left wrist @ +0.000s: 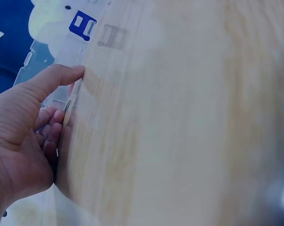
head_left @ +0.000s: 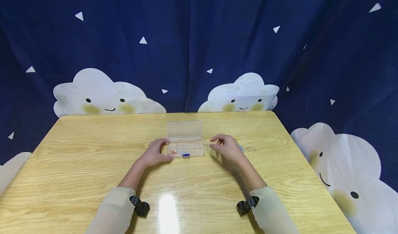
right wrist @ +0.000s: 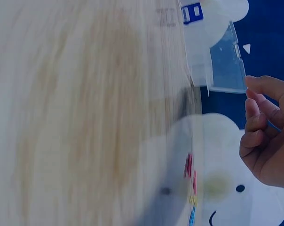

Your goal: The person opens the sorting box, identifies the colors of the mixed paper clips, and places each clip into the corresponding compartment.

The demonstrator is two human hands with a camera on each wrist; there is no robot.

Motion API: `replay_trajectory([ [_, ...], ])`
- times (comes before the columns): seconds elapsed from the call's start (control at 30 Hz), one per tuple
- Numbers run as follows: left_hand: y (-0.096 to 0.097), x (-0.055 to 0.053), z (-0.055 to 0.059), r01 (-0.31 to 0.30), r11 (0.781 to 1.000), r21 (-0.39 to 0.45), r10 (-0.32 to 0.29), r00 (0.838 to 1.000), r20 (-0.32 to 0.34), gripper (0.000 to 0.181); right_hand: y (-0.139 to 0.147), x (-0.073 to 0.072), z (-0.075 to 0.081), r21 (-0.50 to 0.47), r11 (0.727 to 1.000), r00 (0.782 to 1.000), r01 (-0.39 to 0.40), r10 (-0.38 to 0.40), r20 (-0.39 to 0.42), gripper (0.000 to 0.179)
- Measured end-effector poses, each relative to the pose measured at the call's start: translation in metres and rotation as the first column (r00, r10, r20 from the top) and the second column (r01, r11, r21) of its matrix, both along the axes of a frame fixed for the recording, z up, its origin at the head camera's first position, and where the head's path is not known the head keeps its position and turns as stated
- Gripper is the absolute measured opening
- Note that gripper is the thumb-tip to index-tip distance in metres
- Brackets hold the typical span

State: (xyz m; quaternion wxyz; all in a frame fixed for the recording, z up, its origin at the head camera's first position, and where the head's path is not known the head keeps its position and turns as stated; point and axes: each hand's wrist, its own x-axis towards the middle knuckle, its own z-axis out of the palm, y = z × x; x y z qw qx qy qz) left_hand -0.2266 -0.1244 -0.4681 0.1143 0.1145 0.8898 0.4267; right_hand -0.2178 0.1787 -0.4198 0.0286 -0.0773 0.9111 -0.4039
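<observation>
Backdrop: navy cloth curtain (head_left: 217, 27), softly creased, printed with white triangles and smiling clouds. Surface: pale wood-grain table (head_left: 93, 140), glossy, a bright reflection nearer me than the box.

Item: clear plastic box (head_left: 192, 146), rectangular, divided into compartments; hinged lid (head_left: 185, 129) raised along its far edge; blue latch (head_left: 186, 155) on its near side. Contents, in the near-left part of the box: one orange-red bent clip (head_left: 172, 152) and some whitish pieces (head_left: 180, 152), too small to make out.

Left hand (head_left: 153, 153): at the box's left end, gripping it, thumb along the near edge, fingers at the end wall; the box lies between them.

Right hand (head_left: 228, 147): just beside the box's right end, apart from it, fingers loosely bent, a gap between thumb and forefinger.

Loose pieces, farther right of the box: red (right wrist: 188, 165), yellow (right wrist: 193, 200) and blue (right wrist: 192, 216), slender, partly blurred.

Sleeves (head_left: 113, 208): pale fabric, nearer than the box.
</observation>
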Motion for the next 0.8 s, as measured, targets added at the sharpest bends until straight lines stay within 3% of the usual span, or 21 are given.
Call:
replay_trajectory([
  [0.2, 0.000, 0.000, 0.001, 0.002, 1.000, 0.000, -0.002, 1.000, -0.005, 0.075, 0.022, 0.002, -0.003, -0.040, 0.998, 0.998, 0.042, -0.040, 0.038, 0.028],
  [0.8, 0.000, -0.001, -0.002, -0.002, 1.000, -0.005, 0.002, 1.000, 0.003, 0.077, 0.075, 0.005, -0.016, 0.014, 0.990, 0.990, 0.140, -0.141, 0.030, 0.027],
])
